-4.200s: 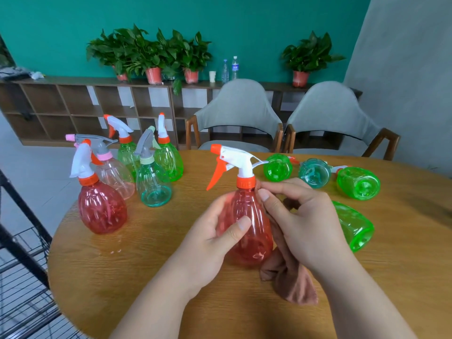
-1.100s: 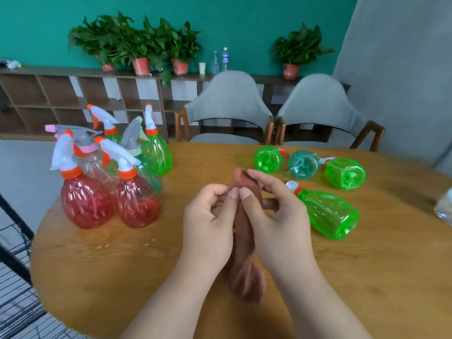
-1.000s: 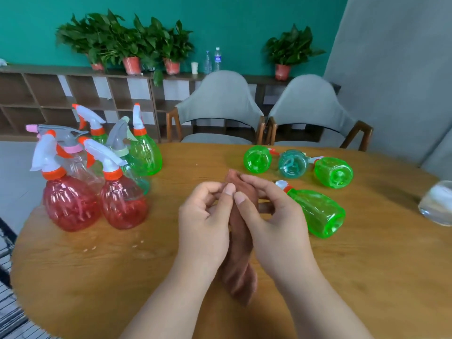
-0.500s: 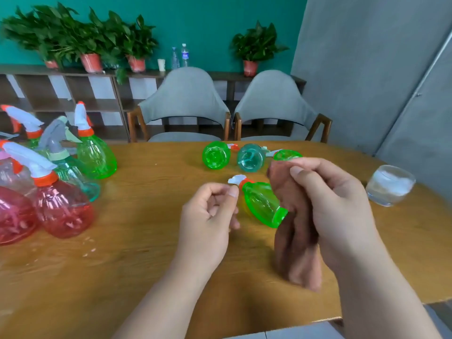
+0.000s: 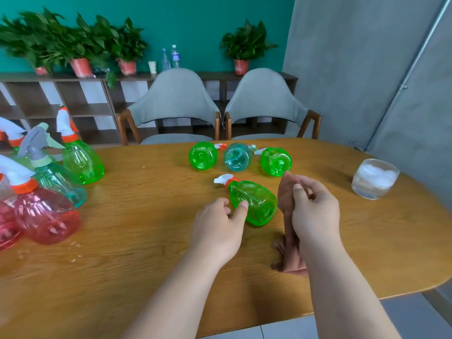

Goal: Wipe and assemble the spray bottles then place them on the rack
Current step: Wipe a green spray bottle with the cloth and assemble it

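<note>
next bottle pickup: left hand (image 5: 220, 223) fingers loose beside green bottle (image 5: 254, 200), right hand (image 5: 315, 211) pinches cloth (image 5: 285, 196). next: grip, wipe.

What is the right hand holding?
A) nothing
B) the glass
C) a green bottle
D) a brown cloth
D: the right hand pinches the top of the brown cloth, which hangs down to the table; the nearest green bottle and the glass lie apart from it.
</note>
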